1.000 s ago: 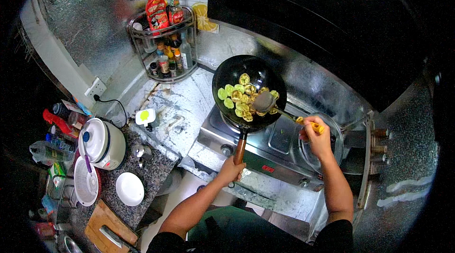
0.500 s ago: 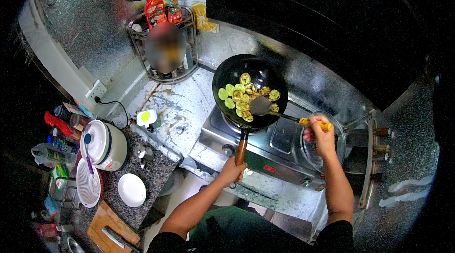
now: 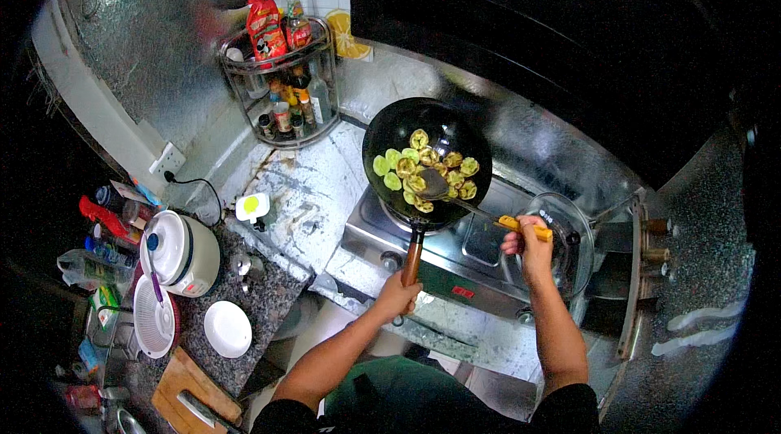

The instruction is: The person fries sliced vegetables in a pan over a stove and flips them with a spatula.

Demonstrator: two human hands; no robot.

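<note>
Slices (image 3: 406, 166): round, green, some browned | wok (image 3: 396, 120): black, shiny, bowl-shaped | left hand (image 3: 396, 296): fingers wrapped round wood handle (image 3: 413, 257) | right hand (image 3: 533, 247): fingers grip spatula (image 3: 434, 183) by its yellow end (image 3: 510, 223)

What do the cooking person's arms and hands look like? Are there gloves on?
No gloves! The left hand and the right hand are bare. The forearms are bare too, and I can't see a watch or bracelet. Higher up, the arms go into short black cloth sleeves. Between them is dark green cloth over the body.
</note>
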